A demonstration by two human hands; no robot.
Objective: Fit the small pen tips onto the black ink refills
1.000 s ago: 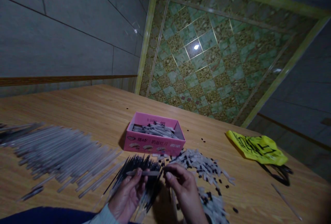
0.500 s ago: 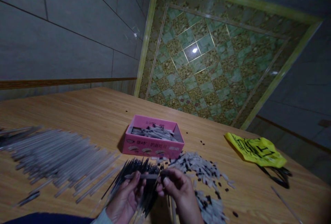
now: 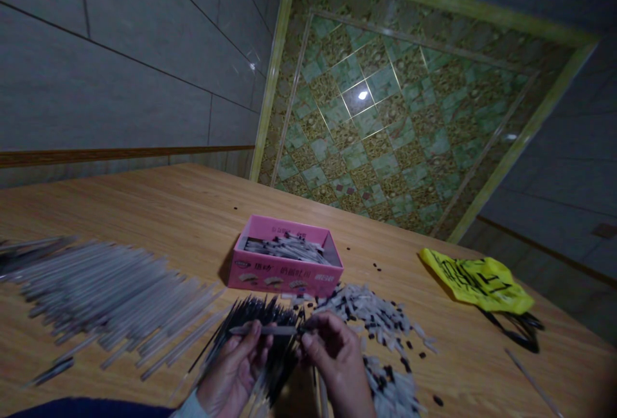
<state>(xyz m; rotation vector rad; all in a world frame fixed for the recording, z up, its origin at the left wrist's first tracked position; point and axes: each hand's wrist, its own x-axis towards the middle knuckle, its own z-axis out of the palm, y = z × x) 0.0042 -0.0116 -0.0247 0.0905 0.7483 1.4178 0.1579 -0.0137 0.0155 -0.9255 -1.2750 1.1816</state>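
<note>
A slim grey pen (image 3: 279, 330) lies level between my two hands, its pointed end to the left. My left hand (image 3: 237, 360) pinches its barrel between thumb and fingers. At its right end, my right hand (image 3: 337, 357) has thumb and fingers closed around a small dark piece, partly hidden by the fingers. Below and behind the hands spreads a bundle of thin black pen refills (image 3: 277, 366). Just beyond stands a pink box (image 3: 284, 280) holding many grey-and-black pens (image 3: 289, 248).
Many clear plastic tubes (image 3: 116, 296) lie in a wide pile on the left. To the right are heaps of small whitish pieces (image 3: 371, 312) and black plugs (image 3: 438, 400). A yellow bag (image 3: 477, 280) with black straps lies on the wooden table (image 3: 159, 206) at the right.
My right hand has shifted slightly at the pen's right end, its fingers closer in on the dark piece. The pen has moved very slightly left; everything else stays put.
</note>
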